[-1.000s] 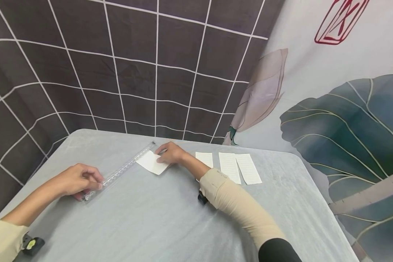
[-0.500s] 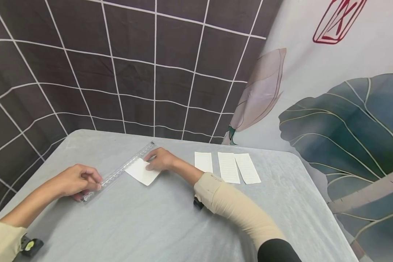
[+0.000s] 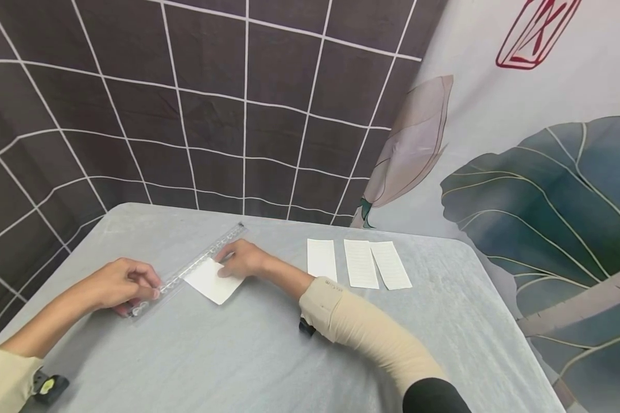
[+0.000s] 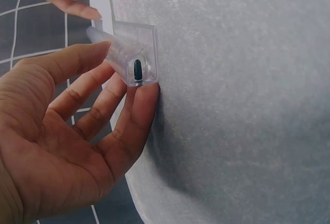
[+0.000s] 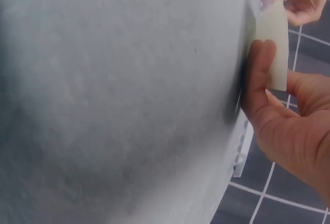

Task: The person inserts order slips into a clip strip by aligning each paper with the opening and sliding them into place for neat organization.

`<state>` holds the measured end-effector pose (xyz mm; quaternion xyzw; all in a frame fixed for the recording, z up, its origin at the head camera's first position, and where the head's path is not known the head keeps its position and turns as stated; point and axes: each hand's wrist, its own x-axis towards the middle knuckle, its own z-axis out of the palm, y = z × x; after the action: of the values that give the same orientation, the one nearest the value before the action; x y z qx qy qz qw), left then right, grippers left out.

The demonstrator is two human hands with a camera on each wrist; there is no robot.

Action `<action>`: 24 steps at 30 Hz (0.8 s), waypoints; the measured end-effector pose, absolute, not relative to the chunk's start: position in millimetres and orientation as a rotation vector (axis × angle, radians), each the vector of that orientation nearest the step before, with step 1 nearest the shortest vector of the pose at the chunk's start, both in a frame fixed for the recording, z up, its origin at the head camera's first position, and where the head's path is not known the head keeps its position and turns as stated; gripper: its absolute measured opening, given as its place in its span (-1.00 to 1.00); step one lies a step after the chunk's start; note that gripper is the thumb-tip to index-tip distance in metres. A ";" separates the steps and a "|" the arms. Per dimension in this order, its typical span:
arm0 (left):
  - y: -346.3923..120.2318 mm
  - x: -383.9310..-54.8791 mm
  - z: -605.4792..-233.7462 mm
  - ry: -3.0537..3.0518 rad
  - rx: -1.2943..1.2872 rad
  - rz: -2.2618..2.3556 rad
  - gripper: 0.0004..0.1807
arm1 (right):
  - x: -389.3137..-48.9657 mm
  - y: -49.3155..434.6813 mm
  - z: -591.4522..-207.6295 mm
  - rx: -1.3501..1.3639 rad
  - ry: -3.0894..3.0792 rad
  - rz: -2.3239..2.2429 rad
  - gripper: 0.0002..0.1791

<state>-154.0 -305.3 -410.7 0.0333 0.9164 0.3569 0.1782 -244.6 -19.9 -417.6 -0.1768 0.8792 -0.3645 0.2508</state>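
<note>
While the left hand (image 3: 123, 284) grips the near end of a clear plastic strip (image 3: 190, 268) between thumb and fingers, the right hand (image 3: 241, 258) pinches a white card (image 3: 210, 284), whose edge meets the strip around its middle; whether it sits inside cannot be told. Right of the strip, well apart, three lined slips (image 3: 360, 264) lie side by side on the grey tabletop (image 3: 268, 338).

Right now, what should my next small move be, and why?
Probably slide the card along the strip toward your left hand: your right hand pinches it beside the strip, and your left hand grips the strip's near end, with bare strip between.
</note>
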 end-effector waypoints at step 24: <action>-304.6 -153.8 -411.0 2.596 0.091 1.023 -0.79 | -213.8 -41.8 -420.9 -0.557 2.365 -0.983 -0.60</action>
<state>-153.8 -304.6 -411.0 0.0322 0.9157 0.3609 0.1741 -213.8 -41.8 -420.9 -0.2053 0.8720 -0.3623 0.2572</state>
